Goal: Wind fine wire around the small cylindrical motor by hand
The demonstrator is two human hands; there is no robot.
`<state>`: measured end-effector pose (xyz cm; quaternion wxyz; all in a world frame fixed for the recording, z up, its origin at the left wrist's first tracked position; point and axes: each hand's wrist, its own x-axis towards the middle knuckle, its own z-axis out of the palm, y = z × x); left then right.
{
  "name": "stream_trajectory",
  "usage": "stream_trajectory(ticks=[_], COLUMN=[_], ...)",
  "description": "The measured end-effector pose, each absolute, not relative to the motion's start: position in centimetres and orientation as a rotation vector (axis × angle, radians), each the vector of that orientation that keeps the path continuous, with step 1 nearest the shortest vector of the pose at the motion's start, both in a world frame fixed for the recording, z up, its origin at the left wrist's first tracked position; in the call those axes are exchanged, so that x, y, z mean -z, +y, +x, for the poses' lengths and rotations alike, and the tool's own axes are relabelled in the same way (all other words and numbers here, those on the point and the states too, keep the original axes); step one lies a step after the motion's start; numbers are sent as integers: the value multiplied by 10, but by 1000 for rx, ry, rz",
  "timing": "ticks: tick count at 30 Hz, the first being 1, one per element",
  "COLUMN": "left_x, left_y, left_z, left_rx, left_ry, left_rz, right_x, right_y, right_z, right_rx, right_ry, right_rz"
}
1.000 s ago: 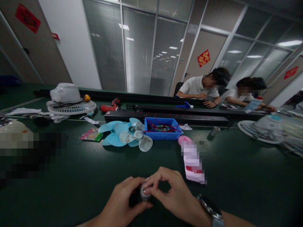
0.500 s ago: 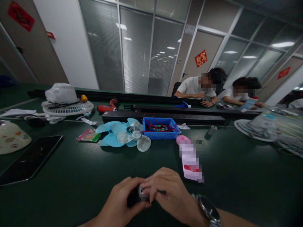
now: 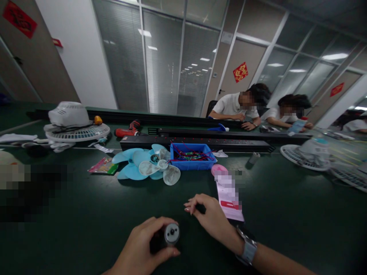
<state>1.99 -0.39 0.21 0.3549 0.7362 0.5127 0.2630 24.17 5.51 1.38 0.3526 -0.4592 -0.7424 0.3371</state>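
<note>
Motor [image 3: 172, 234], a short metal cylinder, sits in the left hand [image 3: 143, 244] at the lower middle of the view. Its round end, with a dark centre and small holes, faces up toward the camera. The left hand is curved around it, the fingers along the far side and the thumb along the near side; whether its base touches the table [image 3: 94, 229] cannot be told.

The right hand [image 3: 210, 218] is apart from the motor, just beyond it to the right. Its fingers are loosely curled, the thumb tip close to the fingertips; whether the tips meet is unclear. A watch [image 3: 249, 246] circles the right wrist.

Near the right hand lies a phone [image 3: 226, 193] with a lit, partly blurred screen. Farther back stands a blue box [image 3: 195, 165] filled with wires [image 3: 192, 156], and just left of it overlap several fan blades [image 3: 130, 166]. A colourful packet [image 3: 103, 167] lies left of those. Behind them are a red drill [image 3: 123, 132] and a long black bar [image 3: 229, 144]. Two people in white shirts [image 3: 228, 105] lean over the far side.
</note>
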Motion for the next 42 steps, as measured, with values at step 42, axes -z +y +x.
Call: stream_trajectory(ticks=[42], left_x=[-7], left_y=[-5], left_z=[22], left_rx=[-788], left_ry=[1267], left_rz=[1865], right_x=[-43], right_y=[11], right_z=[212], right_rx=[-916], right_ry=[-1989], right_rz=[-771])
